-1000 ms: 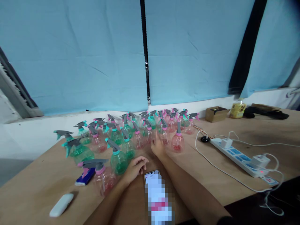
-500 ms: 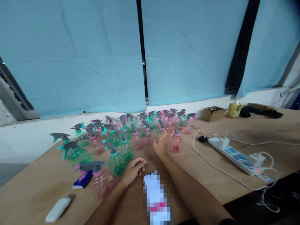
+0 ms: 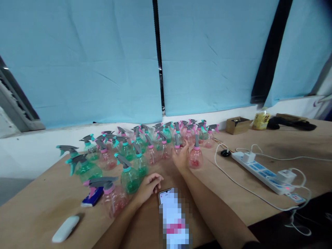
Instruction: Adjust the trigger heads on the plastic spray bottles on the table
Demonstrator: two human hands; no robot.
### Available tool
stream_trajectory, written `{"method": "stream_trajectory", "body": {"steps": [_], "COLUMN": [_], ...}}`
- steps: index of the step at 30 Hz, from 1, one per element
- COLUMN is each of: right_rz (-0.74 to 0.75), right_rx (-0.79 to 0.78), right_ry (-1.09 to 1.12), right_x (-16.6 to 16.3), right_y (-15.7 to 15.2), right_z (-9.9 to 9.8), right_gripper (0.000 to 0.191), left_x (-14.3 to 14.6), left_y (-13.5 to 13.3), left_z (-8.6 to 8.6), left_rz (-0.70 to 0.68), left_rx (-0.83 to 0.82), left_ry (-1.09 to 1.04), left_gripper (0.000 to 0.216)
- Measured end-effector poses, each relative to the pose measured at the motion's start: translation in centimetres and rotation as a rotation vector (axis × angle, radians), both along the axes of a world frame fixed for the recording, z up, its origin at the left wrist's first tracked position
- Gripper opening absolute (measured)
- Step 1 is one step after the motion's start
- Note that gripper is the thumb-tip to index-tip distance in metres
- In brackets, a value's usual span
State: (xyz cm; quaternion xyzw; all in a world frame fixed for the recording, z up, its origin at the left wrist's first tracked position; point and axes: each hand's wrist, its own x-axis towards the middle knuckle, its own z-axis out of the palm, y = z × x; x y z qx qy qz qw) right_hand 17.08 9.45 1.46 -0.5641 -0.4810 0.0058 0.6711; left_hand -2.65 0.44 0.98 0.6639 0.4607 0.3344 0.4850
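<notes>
The right hand (image 3: 181,158) lies well out on the wooden table (image 3: 233,200), palm open and fingers spread wide, holding nothing. A pink spray bottle (image 3: 195,157) stands upright just beside it at three o'clock, though I cannot tell whether skin meets plastic. That bottle looks like thin clear plastic, nearly empty, so probably light, a bit slick and easy to tip. The narrow neck under the grey trigger head seems the surest place to take hold. The left hand (image 3: 148,185) rests nearer the body, loosely curled and empty, with a green spray bottle (image 3: 129,178) at its ten o'clock and a phone (image 3: 166,194) at its four o'clock. The crowd of bottles (image 3: 145,147) packs in from nine to twelve o'clock of the right hand, triggers jutting every way and likely to snag. A white cable (image 3: 233,183) and power strip (image 3: 261,172) lie off at three o'clock.
</notes>
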Motion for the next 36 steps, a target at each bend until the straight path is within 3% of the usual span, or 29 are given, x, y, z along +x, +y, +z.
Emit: {"method": "stream_trajectory", "body": {"steps": [5,8,11,14,17,21,26,36], "right_rz": [0.172,0.440,0.685,0.909,1.115,1.165,1.194,1.236], "right_rx": [-0.010,0.027,0.064,-0.024,-0.174,-0.241,-0.286,-0.331], "right_ry": [-0.017,-0.061,-0.046,0.027,0.117,0.173,0.261,0.124], "right_x": [-0.7,-1.4,-2.2,-2.6,-2.8,-3.1,-3.4,-2.8], "right_y": [-0.6,-0.7,-0.7,-0.9,-1.4,-2.4,-2.8,-2.9], "right_z": [0.9,1.2,1.3,1.4,1.9,2.8,3.0,3.7], "right_gripper": [0.057,0.042,0.039,0.037,0.023,0.010,0.015,0.010], "left_x": [0.0,-0.1,-0.1,-0.1,-0.2,-0.2,-0.1,0.1], "left_y": [0.0,0.1,0.1,0.1,0.1,0.0,-0.2,-0.4], "left_z": [-0.1,-0.2,-0.2,-0.2,-0.2,-0.2,0.0,0.3], "left_rz": [-0.003,-0.006,-0.003,0.004,0.018,0.008,0.029,0.051], "left_rx": [0.004,0.006,0.009,0.012,0.009,0.011,0.027,0.004], "left_ry": [-0.005,-0.011,-0.022,-0.029,-0.032,-0.030,-0.005,-0.045], "left_gripper": [0.037,0.037,0.037,0.036,0.037,0.036,0.036,0.027]}}
